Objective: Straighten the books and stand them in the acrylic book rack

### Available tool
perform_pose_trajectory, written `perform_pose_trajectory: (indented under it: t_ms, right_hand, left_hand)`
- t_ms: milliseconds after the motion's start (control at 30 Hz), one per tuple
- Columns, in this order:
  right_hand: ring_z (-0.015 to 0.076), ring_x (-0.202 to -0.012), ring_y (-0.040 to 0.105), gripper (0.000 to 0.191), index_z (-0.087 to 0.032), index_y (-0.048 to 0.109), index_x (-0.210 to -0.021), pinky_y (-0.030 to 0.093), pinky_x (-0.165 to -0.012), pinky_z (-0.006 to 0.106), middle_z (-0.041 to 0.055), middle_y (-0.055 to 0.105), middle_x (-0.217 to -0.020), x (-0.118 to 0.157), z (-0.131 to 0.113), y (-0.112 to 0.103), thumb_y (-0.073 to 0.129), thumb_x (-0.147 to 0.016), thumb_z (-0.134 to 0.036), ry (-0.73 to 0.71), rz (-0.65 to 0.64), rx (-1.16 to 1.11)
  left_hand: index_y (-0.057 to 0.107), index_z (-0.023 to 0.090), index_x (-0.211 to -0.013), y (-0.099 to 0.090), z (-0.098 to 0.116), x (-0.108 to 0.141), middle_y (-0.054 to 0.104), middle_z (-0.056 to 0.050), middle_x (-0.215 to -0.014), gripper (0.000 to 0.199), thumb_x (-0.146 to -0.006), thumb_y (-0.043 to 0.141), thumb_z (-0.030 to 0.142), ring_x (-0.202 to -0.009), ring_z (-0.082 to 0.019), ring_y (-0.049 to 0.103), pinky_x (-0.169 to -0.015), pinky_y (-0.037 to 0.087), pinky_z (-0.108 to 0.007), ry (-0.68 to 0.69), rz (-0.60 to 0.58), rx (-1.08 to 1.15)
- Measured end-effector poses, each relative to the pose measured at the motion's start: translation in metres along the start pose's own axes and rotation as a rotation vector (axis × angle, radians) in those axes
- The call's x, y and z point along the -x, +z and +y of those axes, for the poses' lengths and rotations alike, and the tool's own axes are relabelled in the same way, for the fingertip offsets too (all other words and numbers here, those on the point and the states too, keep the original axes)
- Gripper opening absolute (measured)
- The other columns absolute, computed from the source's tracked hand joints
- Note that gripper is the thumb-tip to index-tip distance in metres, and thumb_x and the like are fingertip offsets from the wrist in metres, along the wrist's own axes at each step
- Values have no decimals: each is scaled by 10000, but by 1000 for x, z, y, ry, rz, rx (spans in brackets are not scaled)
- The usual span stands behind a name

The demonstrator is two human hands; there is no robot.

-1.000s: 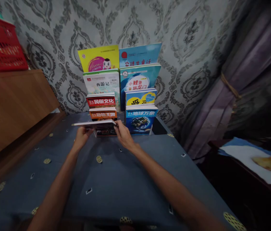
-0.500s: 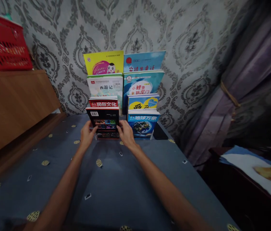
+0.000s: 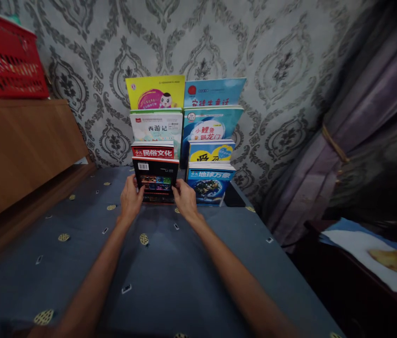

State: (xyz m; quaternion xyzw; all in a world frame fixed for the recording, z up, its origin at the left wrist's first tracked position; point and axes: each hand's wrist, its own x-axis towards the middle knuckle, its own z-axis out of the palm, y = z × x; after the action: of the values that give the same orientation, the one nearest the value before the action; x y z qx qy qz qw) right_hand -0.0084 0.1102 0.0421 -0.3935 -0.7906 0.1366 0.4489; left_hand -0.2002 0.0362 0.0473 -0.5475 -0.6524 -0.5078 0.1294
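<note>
A black-backed book (image 3: 156, 170) with a barcode at its top left stands nearly upright in the front left of a tiered book rack, most of which is hidden. My left hand (image 3: 131, 197) grips its left edge, while my right hand (image 3: 185, 195) pinches the right edge, thumbs on the cover. Behind it shows the top of a red-titled book (image 3: 153, 153), then a white book (image 3: 158, 126) and a yellow book (image 3: 155, 91). Just right of my right hand, a blue book with a globe (image 3: 208, 187) fills the front right slot.
Behind the globe book rise a yellow-and-blue book (image 3: 211, 151) and two blue books (image 3: 214, 123). A black flat object (image 3: 234, 195) lies beside the rack. Left is a wooden cabinet (image 3: 26, 150) bearing a red basket (image 3: 6, 56); right, a curtain (image 3: 320, 173) and a side table with papers (image 3: 370, 253).
The black-backed book has shifted slightly right relative to the books behind it, with both hands still on its edges. The whole view has also moved a little.
</note>
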Motion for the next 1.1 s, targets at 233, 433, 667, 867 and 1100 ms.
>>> perform_pose_trajectory:
  t_ms: [233,433,667,867,1100]
  right_hand:
    - [240,-858,686,215,-183,560,-1127,482,-737,319,91,726,-954,2,-2,2,468,-933,-193,10,22,7]
    - [235,-844,689,219,-189,556,-1131,475,-718,308,92,733,-967,1,-2,1,460,-934,-194,15,16,22]
    - [239,-874,688,197,-199,572,-1091,487,-753,313,82,734,-949,-1,0,0,466,-925,-190,-6,15,2]
    - [236,-870,691,205,-208,585,-1080,485,-758,308,66,735,-927,-1,1,0,464,-918,-175,0,8,12]
    - [239,-873,705,214,-194,589,-1104,469,-734,295,89,755,-967,2,-4,0,455,-941,-161,28,-12,56]
  left_hand:
    - [389,187,-1432,-2,6,4,630,-106,-1119,563,-913,559,321,-928,-255,647,-829,538,-396,-12,2,-23]
    - [251,184,-1550,-9,22,-6,539,-178,-1329,732,-915,580,339,-1183,-315,578,-987,504,-484,51,41,-44]
    - [407,253,-1505,-27,54,-38,521,-142,-1346,553,-957,468,220,-1274,-315,516,-1044,486,-500,150,7,-182]
    - [501,258,-1449,-29,49,-41,578,-117,-1298,497,-967,419,170,-1205,-286,582,-1009,516,-444,138,-4,-193]
    - [510,275,-1452,-28,38,-37,587,-107,-1342,542,-945,415,109,-1227,-279,578,-1044,497,-457,122,-18,-111]
